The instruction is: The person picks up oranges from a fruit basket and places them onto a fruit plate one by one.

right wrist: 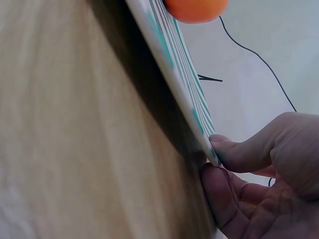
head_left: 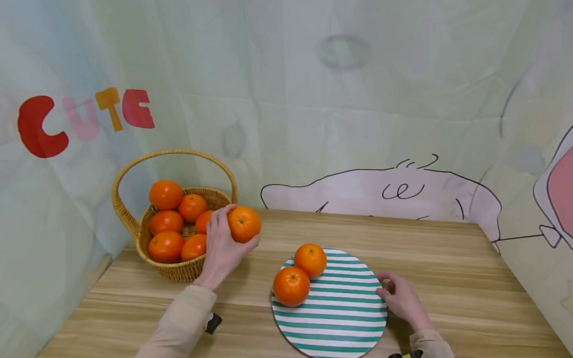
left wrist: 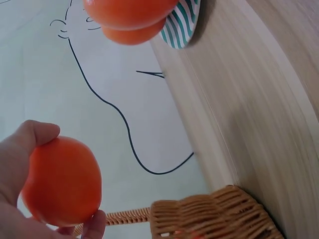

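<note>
Left hand [head_left: 224,249] grips one orange [head_left: 244,224] beside the basket [head_left: 176,273], right hand [head_left: 401,301] pinches the rim of the striped plate [head_left: 341,321] bearing two oranges [head_left: 291,286]; step judged a basket–plate transfer, next move needing secure hold, steady plate.

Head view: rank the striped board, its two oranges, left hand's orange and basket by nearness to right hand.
1. Striped board: right hand pinches its edge.
2. Front orange, back orange: board's left, too close to rank.
3. Held orange: in left hand.
4. Basket: far left.
</note>
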Action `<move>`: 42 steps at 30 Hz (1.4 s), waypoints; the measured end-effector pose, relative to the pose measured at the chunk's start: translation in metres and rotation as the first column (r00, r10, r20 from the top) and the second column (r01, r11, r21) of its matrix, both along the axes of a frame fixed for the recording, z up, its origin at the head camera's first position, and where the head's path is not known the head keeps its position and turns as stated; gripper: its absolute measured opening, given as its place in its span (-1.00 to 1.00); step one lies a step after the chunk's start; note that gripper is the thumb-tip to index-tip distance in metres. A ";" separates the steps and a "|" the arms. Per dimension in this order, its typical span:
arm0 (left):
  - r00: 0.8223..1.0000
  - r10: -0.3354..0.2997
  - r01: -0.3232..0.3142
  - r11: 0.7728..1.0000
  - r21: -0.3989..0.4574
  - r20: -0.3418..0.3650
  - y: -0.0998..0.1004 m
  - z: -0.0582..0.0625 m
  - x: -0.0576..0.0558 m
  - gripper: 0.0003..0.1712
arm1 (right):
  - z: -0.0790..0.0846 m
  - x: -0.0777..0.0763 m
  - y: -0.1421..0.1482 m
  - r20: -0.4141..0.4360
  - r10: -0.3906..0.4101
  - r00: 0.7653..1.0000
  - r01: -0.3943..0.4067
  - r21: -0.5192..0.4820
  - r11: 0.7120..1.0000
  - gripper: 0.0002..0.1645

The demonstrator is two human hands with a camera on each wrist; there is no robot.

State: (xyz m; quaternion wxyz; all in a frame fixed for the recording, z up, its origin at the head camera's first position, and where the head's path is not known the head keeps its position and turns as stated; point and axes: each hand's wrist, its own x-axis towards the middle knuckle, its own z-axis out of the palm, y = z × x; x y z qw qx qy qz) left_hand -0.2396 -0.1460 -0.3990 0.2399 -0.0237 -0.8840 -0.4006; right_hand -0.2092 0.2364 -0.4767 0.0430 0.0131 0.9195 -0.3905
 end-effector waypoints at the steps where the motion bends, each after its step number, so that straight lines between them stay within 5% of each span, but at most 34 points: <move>1: 1.000 -0.007 0.007 1.000 -0.006 0.002 0.002 0.000 0.001 -0.07 | 0.000 0.000 0.000 -0.003 0.001 1.000 -0.001 0.001 1.000 -0.62; 25: 0.977 -0.205 0.209 0.975 -0.074 0.061 0.047 0.012 0.014 -0.08 | 0.002 0.001 0.000 -0.013 0.010 1.000 -0.010 0.001 1.000 -0.63; 42: 0.925 -0.339 0.352 0.934 -0.053 0.173 0.077 0.011 0.028 -0.16 | 0.002 0.002 -0.001 -0.015 0.011 1.000 -0.011 -0.005 1.000 -0.62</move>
